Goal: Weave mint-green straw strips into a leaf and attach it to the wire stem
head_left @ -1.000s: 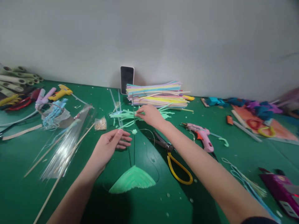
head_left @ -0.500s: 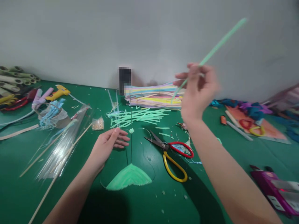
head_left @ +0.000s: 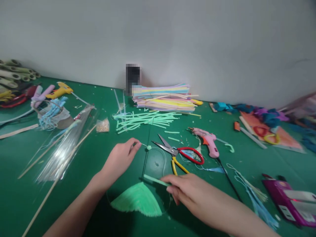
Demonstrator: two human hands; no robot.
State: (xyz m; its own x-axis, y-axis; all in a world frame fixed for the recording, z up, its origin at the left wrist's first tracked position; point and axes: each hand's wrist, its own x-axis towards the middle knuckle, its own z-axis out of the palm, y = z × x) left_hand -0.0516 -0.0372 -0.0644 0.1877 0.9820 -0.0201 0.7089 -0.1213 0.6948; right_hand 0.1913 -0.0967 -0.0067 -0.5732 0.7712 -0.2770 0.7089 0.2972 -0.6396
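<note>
My left hand (head_left: 122, 156) is closed, thumb and finger pinching a thin wire (head_left: 161, 150). A small mint-green fuzzy knot (head_left: 148, 147) sits on that wire, just right of the fingertips. Lower down, my right hand (head_left: 184, 189) grips a mint-green pipe cleaner (head_left: 153, 179), whose end points left, over the tip of a green fan-shaped fringed piece (head_left: 137, 199). From the fan's tip a thin dark line runs up past the knot. Scissors (head_left: 174, 152) with one red and one yellow handle lie spread beyond my right hand, which partly covers the yellow handle.
Behind lie loose mint-green pipe cleaners (head_left: 148, 121) and a multicoloured bundle (head_left: 165, 98). A pink glue gun (head_left: 209, 143) is at right, with tassels (head_left: 256, 197) and a purple power strip (head_left: 278, 200). Left are clear plastic sleeves (head_left: 66, 154), a bead bag (head_left: 102, 125) and a yellow glue gun (head_left: 60, 90).
My right hand has come down from high up with the pipe cleaner, now low beside the fan. My left hand has gone from loosely open to pinching the wire; the knot has shifted right.
</note>
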